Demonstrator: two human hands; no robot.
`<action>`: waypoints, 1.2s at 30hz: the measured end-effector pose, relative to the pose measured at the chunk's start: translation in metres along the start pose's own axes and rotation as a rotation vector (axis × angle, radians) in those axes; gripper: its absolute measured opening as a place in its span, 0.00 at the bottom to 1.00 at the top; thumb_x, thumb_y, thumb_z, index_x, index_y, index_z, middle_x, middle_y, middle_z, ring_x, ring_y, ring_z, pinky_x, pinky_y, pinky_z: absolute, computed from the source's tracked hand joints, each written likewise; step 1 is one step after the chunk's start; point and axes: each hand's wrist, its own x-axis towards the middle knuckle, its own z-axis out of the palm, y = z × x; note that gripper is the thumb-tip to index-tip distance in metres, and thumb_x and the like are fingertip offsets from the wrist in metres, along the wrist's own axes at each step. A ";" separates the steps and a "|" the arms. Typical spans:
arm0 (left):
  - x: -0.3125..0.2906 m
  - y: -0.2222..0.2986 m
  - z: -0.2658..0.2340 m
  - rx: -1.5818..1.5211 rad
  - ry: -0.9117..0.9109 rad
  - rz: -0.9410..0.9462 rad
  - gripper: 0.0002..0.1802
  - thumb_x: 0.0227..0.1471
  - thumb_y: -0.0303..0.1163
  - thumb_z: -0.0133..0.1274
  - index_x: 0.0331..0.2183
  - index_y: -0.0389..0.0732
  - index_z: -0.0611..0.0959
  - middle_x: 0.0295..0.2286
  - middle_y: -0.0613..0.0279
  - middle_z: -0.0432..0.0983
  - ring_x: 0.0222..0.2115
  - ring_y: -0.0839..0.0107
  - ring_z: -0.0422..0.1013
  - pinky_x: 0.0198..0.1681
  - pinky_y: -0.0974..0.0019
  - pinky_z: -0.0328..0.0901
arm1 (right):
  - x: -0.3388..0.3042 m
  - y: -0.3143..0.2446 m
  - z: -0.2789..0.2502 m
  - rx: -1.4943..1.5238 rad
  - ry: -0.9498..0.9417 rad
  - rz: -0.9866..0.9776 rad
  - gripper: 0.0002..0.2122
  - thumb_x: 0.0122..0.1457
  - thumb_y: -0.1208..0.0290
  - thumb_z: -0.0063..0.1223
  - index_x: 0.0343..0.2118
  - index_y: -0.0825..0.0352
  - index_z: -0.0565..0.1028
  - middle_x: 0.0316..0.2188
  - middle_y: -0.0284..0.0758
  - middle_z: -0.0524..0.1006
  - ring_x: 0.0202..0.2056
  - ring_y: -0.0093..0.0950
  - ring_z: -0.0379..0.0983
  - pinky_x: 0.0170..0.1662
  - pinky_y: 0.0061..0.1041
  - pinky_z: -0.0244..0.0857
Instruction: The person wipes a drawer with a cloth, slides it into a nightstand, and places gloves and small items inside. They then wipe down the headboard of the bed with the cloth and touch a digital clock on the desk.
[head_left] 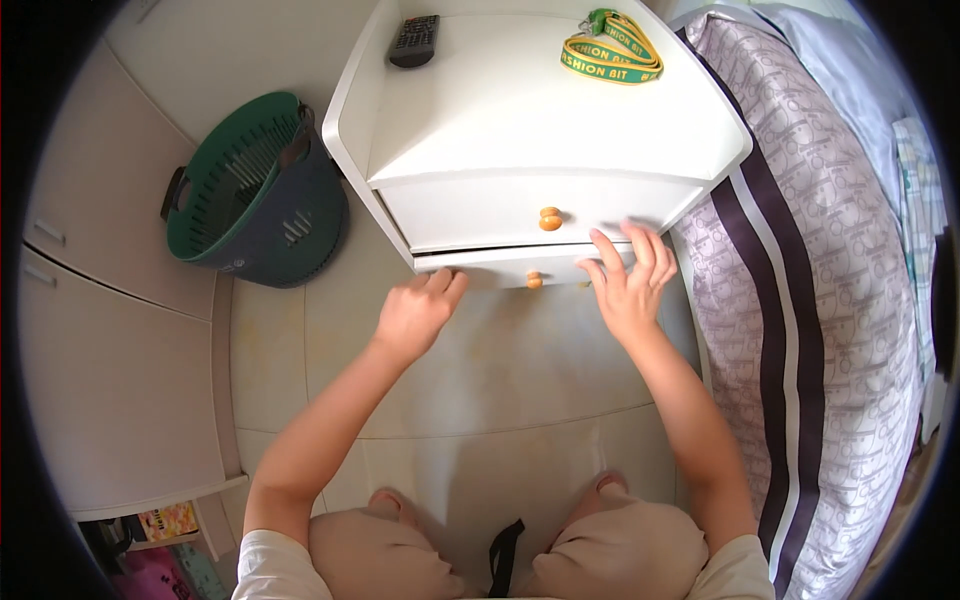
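Note:
A white bedside cabinet (450, 130) with two drawers stands in front of me. The upper drawer (460, 212) has a round wooden knob (550, 219) and sits flush. Beneath it, the lower drawer (500, 272) shows a thin dark gap along its top edge and has a smaller wooden knob (534, 280). My left hand (415, 315) has its fingers curled, the knuckles against the left end of the lower drawer front. At the right end is my right hand (632, 285), fingers spread and holding nothing, close to the drawer fronts.
On the cabinet top lie a black remote control (415, 40) and a green and yellow lanyard (612, 52). A green and grey laundry basket (290, 220) stands to the left, beside pale cupboard doors (120, 370). A bed with a patterned, dark-striped cover (860, 330) borders the right.

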 end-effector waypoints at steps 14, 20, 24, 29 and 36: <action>0.040 0.041 -0.052 -1.284 -0.135 -0.669 0.26 0.62 0.37 0.58 0.57 0.41 0.68 0.38 0.55 0.78 0.31 0.71 0.75 0.35 0.67 0.70 | 0.045 -0.063 -0.044 1.267 -0.493 0.524 0.36 0.56 0.66 0.69 0.64 0.67 0.59 0.57 0.43 0.64 0.53 0.33 0.67 0.55 0.39 0.65; 0.078 0.079 -0.153 -2.192 0.187 -0.980 0.29 0.68 0.43 0.41 0.65 0.48 0.57 0.51 0.53 0.68 0.56 0.59 0.65 0.59 0.54 0.64 | 0.141 -0.093 -0.135 1.300 -0.701 0.483 0.31 0.63 0.73 0.56 0.67 0.69 0.58 0.67 0.48 0.58 0.66 0.47 0.58 0.61 0.36 0.63; 0.126 0.082 -0.222 -2.209 0.121 -0.801 0.35 0.55 0.23 0.46 0.63 0.44 0.61 0.53 0.53 0.68 0.56 0.59 0.66 0.57 0.55 0.66 | 0.207 -0.053 -0.188 1.307 -0.553 0.638 0.26 0.61 0.84 0.45 0.64 0.70 0.64 0.60 0.44 0.70 0.60 0.38 0.68 0.60 0.31 0.64; 0.188 0.118 -0.323 -1.900 -0.223 -0.901 0.29 0.53 0.12 0.55 0.55 0.39 0.71 0.51 0.56 0.71 0.46 0.67 0.75 0.42 0.65 0.73 | 0.281 -0.007 -0.300 1.307 -0.482 1.324 0.29 0.56 0.88 0.35 0.62 0.65 0.71 0.51 0.35 0.77 0.48 0.23 0.74 0.50 0.24 0.70; 0.296 0.151 -0.502 -1.774 -0.249 -0.791 0.18 0.53 0.14 0.56 0.45 0.35 0.72 0.44 0.57 0.74 0.43 0.65 0.77 0.44 0.62 0.76 | 0.417 0.069 -0.444 1.398 -0.483 1.727 0.23 0.59 0.86 0.39 0.57 0.68 0.74 0.49 0.36 0.78 0.48 0.25 0.75 0.51 0.24 0.71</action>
